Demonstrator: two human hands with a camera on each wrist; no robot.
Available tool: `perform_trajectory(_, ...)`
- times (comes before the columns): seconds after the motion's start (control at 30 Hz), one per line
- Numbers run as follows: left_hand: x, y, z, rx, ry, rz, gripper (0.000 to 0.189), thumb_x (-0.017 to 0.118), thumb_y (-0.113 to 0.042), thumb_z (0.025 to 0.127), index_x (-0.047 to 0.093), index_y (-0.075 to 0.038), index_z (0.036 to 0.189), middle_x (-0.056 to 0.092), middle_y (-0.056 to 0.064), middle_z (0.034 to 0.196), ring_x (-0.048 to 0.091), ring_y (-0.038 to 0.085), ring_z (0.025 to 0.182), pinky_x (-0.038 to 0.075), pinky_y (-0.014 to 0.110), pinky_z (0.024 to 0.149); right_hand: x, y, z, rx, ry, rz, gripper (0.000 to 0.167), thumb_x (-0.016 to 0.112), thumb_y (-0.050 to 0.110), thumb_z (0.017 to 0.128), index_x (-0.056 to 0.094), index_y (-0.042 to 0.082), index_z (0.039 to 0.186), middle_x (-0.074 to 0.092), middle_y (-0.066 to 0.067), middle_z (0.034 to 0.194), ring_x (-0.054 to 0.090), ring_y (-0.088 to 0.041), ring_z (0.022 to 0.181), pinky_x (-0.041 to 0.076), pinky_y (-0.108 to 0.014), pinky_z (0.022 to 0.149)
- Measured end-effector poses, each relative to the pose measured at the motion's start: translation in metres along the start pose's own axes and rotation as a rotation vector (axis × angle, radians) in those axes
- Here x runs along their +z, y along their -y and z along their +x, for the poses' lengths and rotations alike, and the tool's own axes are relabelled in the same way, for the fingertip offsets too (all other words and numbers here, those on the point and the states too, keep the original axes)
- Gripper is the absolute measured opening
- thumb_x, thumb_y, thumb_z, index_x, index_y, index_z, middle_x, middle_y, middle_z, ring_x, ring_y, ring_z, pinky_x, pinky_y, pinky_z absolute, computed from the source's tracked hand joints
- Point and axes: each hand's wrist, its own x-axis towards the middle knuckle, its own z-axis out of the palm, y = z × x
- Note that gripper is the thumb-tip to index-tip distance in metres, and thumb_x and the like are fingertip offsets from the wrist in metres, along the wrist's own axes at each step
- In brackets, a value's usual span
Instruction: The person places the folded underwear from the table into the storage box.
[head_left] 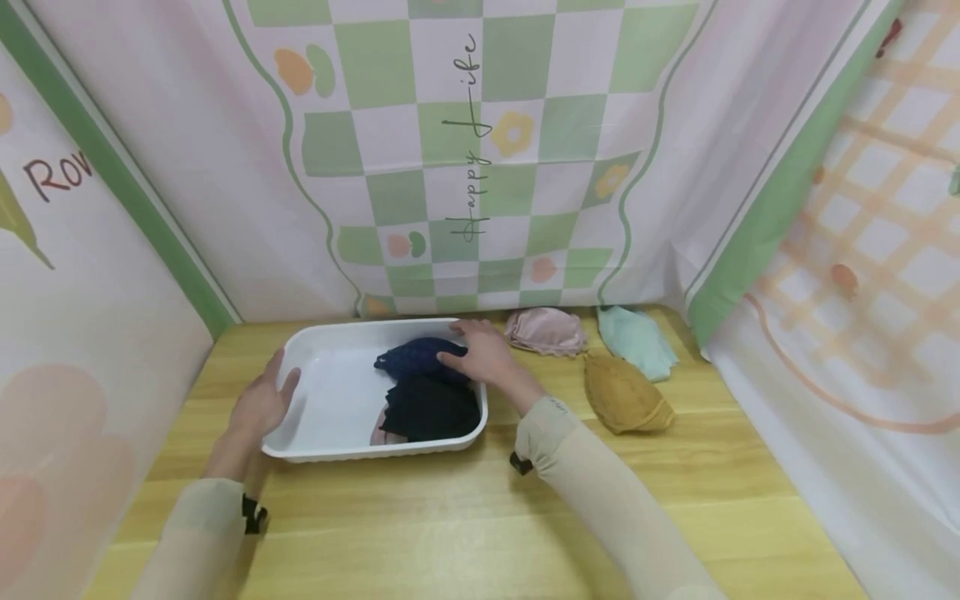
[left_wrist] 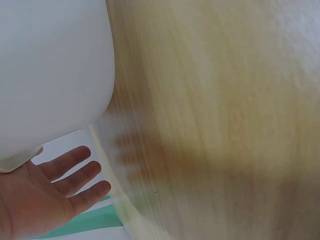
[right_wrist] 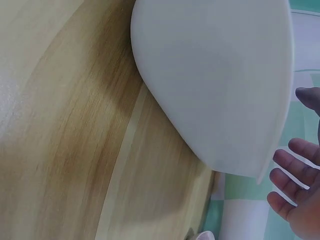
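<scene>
A white tray (head_left: 322, 450) stands on the wooden table. Inside, at its right end, lie a navy cup-shaped cloth piece (head_left: 412, 358) and a black one (head_left: 431, 408), both like folded bras, with a bit of pink cloth (head_left: 381, 425) showing beneath the black. At the tray's left end is my left hand (head_left: 261, 404), thumb over the rim; in the left wrist view its fingers (left_wrist: 75, 162) extend outside the wall. My right hand (head_left: 491, 358) is over the far right corner, thumb above the navy piece. Its fingers (right_wrist: 295, 170) are spread beyond the rim.
Right of the tray lie a pink folded bra (head_left: 546, 331), a mint one (head_left: 637, 340) and a mustard one (head_left: 628, 392). A checked curtain (head_left: 517, 208) hangs behind the table, with more curtains at both sides.
</scene>
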Motion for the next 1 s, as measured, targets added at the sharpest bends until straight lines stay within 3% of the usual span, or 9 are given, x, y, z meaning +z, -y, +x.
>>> perform_trajectory(0.63, -0.001, -0.002, 0.001, -0.011, 0.025, -0.008, 0.081, 0.009, -0.066, 0.101, -0.015, -0.014, 0.159, 0.015, 0.038, 0.158, 0.024, 0.06, 0.141, 0.024, 0.068, 0.117, -0.007, -0.015, -0.016, -0.004, -0.084, 0.17, 0.061, 0.066, 0.053, 0.09, 0.059, 0.014, 0.137, 0.069, -0.009, 0.127, 0.06, -0.03, 0.123, 0.049, -0.046, 0.106)
perform_trajectory(1.0, 0.0, -0.001, 0.001, -0.02, 0.052, -0.003, 0.084, 0.01, -0.068, 0.1, -0.018, -0.013, 0.158, 0.01, 0.036, 0.16, 0.022, 0.061, 0.141, 0.024, 0.068, 0.117, -0.011, -0.022, -0.024, 0.032, -0.084, 0.232, 0.061, 0.068, 0.049, 0.091, 0.057, 0.011, 0.137, 0.067, -0.012, 0.129, 0.06, -0.033, 0.125, 0.049, -0.046, 0.106)
